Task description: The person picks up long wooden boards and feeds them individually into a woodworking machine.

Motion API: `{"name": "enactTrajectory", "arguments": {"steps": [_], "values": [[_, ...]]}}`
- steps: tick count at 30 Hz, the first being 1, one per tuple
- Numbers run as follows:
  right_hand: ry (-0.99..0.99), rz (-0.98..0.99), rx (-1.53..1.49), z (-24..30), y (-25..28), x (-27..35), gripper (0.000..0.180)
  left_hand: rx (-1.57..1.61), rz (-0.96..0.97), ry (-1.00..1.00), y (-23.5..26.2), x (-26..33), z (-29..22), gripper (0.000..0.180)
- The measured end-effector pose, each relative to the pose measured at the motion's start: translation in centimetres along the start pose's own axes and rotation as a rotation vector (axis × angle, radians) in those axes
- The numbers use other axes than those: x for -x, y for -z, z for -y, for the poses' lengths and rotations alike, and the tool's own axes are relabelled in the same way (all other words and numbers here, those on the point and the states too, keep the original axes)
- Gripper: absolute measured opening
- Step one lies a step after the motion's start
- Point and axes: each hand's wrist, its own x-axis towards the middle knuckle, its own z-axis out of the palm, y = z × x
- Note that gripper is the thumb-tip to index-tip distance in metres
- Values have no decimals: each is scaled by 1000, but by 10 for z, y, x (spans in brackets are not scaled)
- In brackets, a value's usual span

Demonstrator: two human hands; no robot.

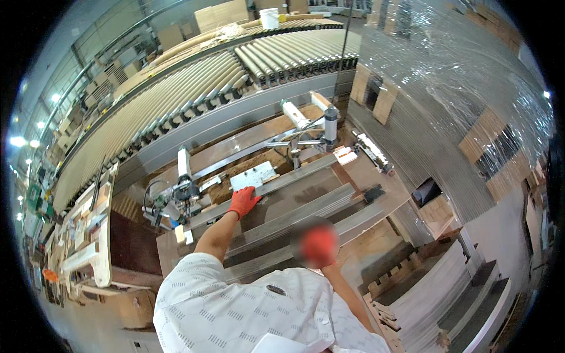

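Observation:
My left hand (244, 202), in a red glove, lies on a long grey wooden strip (297, 175) along the machine, its fingers stretched toward a whitish flat plate (253, 176). My right hand (319, 244), also red-gloved, is over the near side of the worktable. A blurred patch covers it, so I cannot make out its fingers or anything in them. More grey strips (312, 210) lie side by side on the table between and beneath my arms. The strip under my left hand runs between two clamp units, with a white cylinder (183, 162) at the left and a silver cylinder (331, 126) at the right.
A roller conveyor (182, 97) runs behind the machine. To the right rises a tall plastic-wrapped stack of panels (435, 112). Notched wooden racks with grey strips (432, 294) stand at lower right. A wooden-edged bench (106, 235) is at the left.

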Motion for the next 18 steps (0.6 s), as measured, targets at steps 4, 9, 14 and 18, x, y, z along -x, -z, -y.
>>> {"name": "enactTrajectory", "arguments": {"steps": [4, 9, 14, 18], "values": [[-12, -15, -86, 3, 7, -5, 30, 68, 14, -52, 8, 1, -4, 54], [-9, -24, -113, 8, 4, -6, 31, 273, 55, -190, 35, 28, -36, 51], [-29, -42, -151, 0, 2, 9, 34, 236, 37, -100, 123, 68, -129, 52], [-20, -28, -99, 3, 3, 0, 36, 178, 60, -60, 134, 125, -130, 56]]}}
